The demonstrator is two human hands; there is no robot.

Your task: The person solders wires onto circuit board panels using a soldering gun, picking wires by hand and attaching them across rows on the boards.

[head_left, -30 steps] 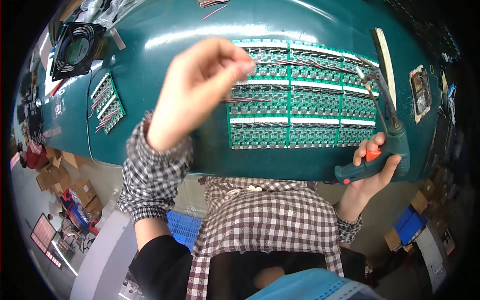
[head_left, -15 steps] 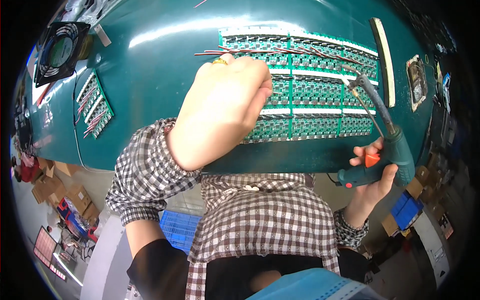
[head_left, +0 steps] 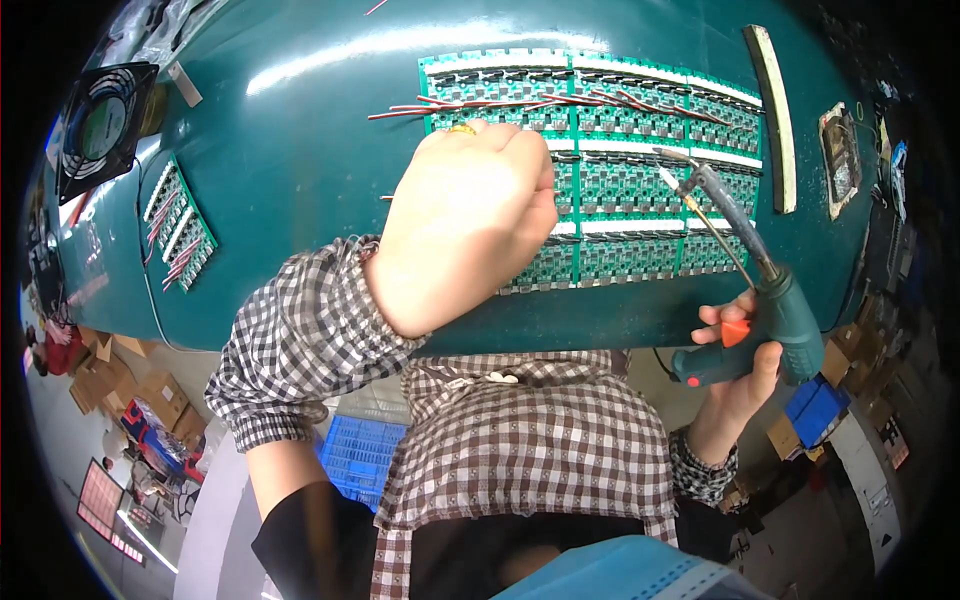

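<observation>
Covering circuit boards (head_left: 628, 180) in part, left hand (head_left: 468, 222), hold impossible to tell; right hand (head_left: 745, 392) around soldering gun (head_left: 793, 325).

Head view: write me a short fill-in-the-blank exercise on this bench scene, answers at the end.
1. The left hand wears a yellow ____ on one finger.
2. The soldering gun is held on the person's ____ side.
3. The fan stands to the ____ of the circuit boards.
4. The crate beside the apron is ____.

Answers: ring; right; left; blue
</observation>
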